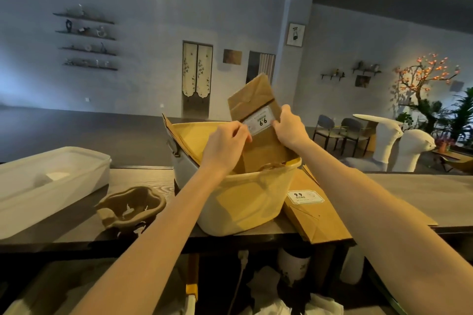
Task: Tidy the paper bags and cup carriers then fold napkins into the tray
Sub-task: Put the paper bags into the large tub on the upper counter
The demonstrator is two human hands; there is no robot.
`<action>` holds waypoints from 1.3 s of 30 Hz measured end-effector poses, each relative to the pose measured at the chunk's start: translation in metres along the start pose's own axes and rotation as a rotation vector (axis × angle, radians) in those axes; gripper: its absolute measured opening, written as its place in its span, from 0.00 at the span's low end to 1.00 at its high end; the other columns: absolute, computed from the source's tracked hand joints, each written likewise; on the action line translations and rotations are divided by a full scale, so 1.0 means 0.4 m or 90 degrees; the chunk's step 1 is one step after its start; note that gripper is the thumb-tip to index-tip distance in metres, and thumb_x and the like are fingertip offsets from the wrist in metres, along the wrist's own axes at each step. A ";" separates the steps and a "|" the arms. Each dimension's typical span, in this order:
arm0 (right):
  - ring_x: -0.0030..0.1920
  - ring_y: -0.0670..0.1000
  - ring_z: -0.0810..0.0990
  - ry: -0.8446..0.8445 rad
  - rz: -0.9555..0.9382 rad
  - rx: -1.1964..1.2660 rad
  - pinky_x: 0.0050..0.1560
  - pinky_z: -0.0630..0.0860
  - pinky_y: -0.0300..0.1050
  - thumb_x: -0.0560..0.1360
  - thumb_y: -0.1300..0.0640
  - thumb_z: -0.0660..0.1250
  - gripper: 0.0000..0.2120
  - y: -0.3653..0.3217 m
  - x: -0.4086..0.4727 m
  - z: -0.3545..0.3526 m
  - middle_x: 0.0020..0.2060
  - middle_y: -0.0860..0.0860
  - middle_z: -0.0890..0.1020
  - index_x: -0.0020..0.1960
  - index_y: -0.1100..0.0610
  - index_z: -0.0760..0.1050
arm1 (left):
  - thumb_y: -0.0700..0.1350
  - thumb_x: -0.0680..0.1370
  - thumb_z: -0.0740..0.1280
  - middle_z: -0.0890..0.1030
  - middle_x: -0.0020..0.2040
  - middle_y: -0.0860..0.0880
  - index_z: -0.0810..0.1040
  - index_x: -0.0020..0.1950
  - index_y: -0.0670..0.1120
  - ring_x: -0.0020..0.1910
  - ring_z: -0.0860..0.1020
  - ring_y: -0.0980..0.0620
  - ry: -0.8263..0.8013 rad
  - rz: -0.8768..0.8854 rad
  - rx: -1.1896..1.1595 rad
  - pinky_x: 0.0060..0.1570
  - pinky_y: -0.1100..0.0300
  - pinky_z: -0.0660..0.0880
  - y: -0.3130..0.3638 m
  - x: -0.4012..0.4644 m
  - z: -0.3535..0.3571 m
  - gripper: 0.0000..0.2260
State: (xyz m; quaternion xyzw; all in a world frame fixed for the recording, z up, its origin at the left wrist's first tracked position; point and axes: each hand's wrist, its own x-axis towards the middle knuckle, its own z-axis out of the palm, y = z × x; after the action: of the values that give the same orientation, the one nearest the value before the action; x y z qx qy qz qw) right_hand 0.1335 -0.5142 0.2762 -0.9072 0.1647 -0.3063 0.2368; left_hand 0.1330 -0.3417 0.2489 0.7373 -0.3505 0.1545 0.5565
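Note:
A brown paper bag (258, 100) with a white "9.9" label stands upright inside a cream bin (238, 207) on the wooden counter. My left hand (225, 146) pinches the bag's left edge near the label. My right hand (289, 128) grips its right edge. More brown bags lean inside the bin at its left. Another flat paper bag (314, 215) with the same label lies on the counter to the right of the bin. A grey pulp cup carrier (130, 208) sits left of the bin.
A white translucent plastic tray (38, 186) with something white inside stands at the far left of the counter (409, 186). Chairs and white animal figures (384, 140) are beyond the counter at right. Under the counter are a container and crumpled paper.

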 end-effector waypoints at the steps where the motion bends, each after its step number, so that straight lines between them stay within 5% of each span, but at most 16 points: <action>1: 0.52 0.59 0.79 -0.004 -0.045 -0.076 0.52 0.78 0.58 0.81 0.55 0.57 0.10 0.002 -0.005 0.011 0.54 0.58 0.78 0.61 0.57 0.63 | 0.43 0.81 0.57 0.73 0.32 0.52 0.72 0.35 0.50 0.34 0.71 0.52 -0.014 0.000 0.005 0.37 0.56 0.70 -0.001 -0.001 0.000 0.15; 6: 0.48 0.55 0.80 -0.121 -0.167 -0.386 0.46 0.80 0.48 0.81 0.57 0.59 0.18 0.008 -0.024 0.055 0.54 0.57 0.79 0.68 0.57 0.60 | 0.44 0.81 0.56 0.71 0.30 0.52 0.75 0.40 0.45 0.31 0.69 0.57 -0.056 -0.025 0.009 0.33 0.67 0.65 -0.004 -0.004 -0.006 0.13; 11: 0.46 0.50 0.75 -0.276 -0.159 -0.438 0.44 0.73 0.39 0.78 0.57 0.64 0.16 -0.009 -0.037 0.049 0.52 0.55 0.76 0.65 0.57 0.69 | 0.43 0.81 0.56 0.72 0.31 0.52 0.75 0.39 0.46 0.31 0.70 0.57 -0.095 -0.035 0.021 0.34 0.67 0.67 -0.006 -0.003 -0.009 0.13; 16: 0.41 0.50 0.75 -0.162 -0.162 -0.425 0.43 0.73 0.37 0.78 0.59 0.63 0.11 -0.007 -0.030 0.067 0.48 0.55 0.78 0.60 0.59 0.74 | 0.43 0.81 0.57 0.73 0.31 0.52 0.75 0.41 0.45 0.32 0.70 0.57 -0.089 -0.035 0.031 0.34 0.68 0.68 -0.008 -0.003 -0.010 0.12; 27: 0.41 0.49 0.75 -0.099 -0.109 -0.454 0.44 0.73 0.39 0.78 0.58 0.64 0.12 0.015 -0.034 0.064 0.48 0.53 0.79 0.61 0.56 0.73 | 0.43 0.81 0.57 0.74 0.31 0.51 0.75 0.40 0.46 0.33 0.72 0.57 -0.091 -0.044 0.060 0.35 0.67 0.68 -0.006 -0.002 -0.005 0.13; 32: 0.41 0.50 0.74 -0.060 -0.095 -0.472 0.46 0.71 0.40 0.78 0.55 0.64 0.10 0.015 -0.044 0.045 0.42 0.52 0.75 0.58 0.56 0.75 | 0.44 0.81 0.56 0.73 0.33 0.51 0.76 0.47 0.44 0.32 0.71 0.57 -0.097 -0.069 0.056 0.33 0.67 0.67 -0.005 0.006 -0.003 0.10; 39: 0.42 0.48 0.76 0.014 -0.061 -0.264 0.40 0.71 0.41 0.79 0.48 0.60 0.13 0.032 -0.093 -0.075 0.43 0.50 0.79 0.55 0.54 0.77 | 0.46 0.81 0.57 0.76 0.33 0.52 0.77 0.49 0.46 0.32 0.73 0.57 -0.118 -0.014 0.126 0.37 0.63 0.72 0.030 0.004 0.026 0.10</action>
State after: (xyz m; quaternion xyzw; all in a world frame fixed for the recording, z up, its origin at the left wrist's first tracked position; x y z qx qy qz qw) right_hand 0.0843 -0.5183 0.2728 -0.9398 0.1835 -0.2867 0.0285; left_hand 0.1242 -0.3535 0.2550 0.8034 -0.3753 0.1136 0.4481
